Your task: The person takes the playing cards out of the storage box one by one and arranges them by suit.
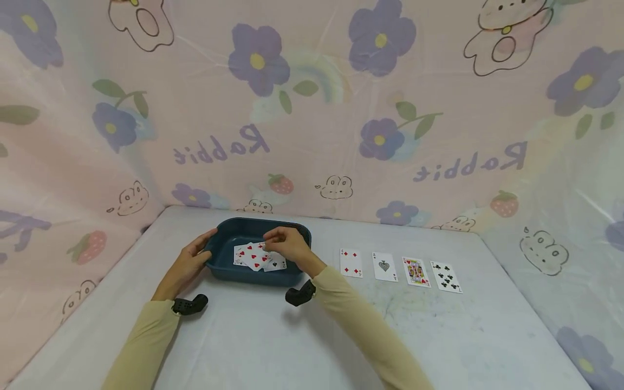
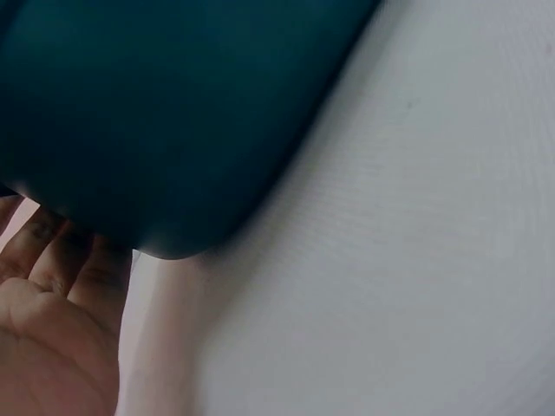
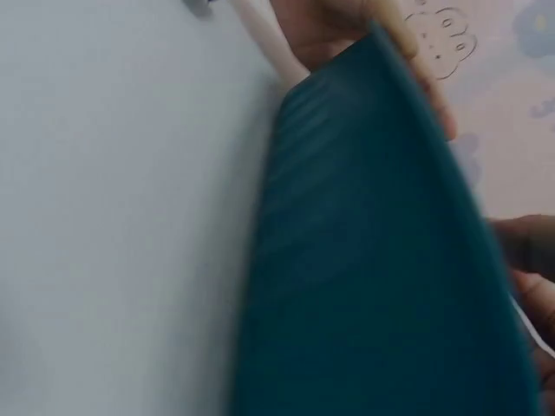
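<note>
A dark teal plastic tub (image 1: 253, 277) stands on the white table with several playing cards (image 1: 251, 256) lying face up and overlapping inside. My left hand (image 1: 185, 265) grips its left end, thumb at the rim and fingers along the outside. In the left wrist view the fingers (image 2: 65, 260) lie against the tub wall (image 2: 173, 130). My right hand (image 1: 290, 246) is inside the tub over the cards, its curled fingertips pinching a card that they mostly hide. The right wrist view shows a thin white edge beside those fingers (image 3: 533, 303), behind the tub wall (image 3: 364, 225).
Right of the tub a row of face-up cards lies on the table (image 1: 244, 336): a diamond card (image 1: 351, 263), an ace of spades (image 1: 385, 267), a king (image 1: 416, 272) and a club card (image 1: 446, 277). Printed cloth (image 1: 312, 135) hangs around the back and sides.
</note>
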The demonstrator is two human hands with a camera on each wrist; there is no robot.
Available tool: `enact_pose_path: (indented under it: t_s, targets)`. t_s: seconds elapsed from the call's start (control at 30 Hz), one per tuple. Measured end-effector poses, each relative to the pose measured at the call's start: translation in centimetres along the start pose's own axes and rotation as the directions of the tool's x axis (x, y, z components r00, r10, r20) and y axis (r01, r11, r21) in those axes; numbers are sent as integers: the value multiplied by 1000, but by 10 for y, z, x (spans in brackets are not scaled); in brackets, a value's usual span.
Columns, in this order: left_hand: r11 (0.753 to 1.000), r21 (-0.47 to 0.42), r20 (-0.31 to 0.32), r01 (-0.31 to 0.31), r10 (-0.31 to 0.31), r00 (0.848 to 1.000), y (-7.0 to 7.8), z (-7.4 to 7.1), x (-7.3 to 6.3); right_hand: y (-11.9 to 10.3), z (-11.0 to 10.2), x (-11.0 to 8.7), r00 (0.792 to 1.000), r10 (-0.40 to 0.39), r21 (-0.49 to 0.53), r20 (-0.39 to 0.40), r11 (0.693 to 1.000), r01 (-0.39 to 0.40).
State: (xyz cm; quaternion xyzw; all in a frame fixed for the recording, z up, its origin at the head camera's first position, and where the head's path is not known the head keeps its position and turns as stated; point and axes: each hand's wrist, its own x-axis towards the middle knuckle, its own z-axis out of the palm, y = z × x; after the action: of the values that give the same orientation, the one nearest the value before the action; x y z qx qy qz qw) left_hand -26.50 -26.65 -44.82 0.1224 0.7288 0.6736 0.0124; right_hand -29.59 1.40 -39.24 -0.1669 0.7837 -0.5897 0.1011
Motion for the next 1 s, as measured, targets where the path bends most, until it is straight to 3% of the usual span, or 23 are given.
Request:
enact_pose_path:
  t_s: [0.27,0.5,0.6,0.7,1.0]
  targets:
    - [1000,-10,12,-9,9,1000,3,2,0,13,22,13,997,74,-191,-39,978,-80]
    - [1000,-27,11,-16,16,1000,3,2,0,17,27,20,993,104,-425,-52,898,-116]
    - [1000,-23,8,-16,16,1000,3,1,1,19,27,23,994,93,-469,-55,877,-108]
    - [1000,-9,3,-21,21,1000,3,1,1,21,28,24,993,93,-471,-72,875,-116]
    - [1000,-4,2,1,-1,1000,1,1,1,19,25,23,987,145,-372,-74,914,-162]
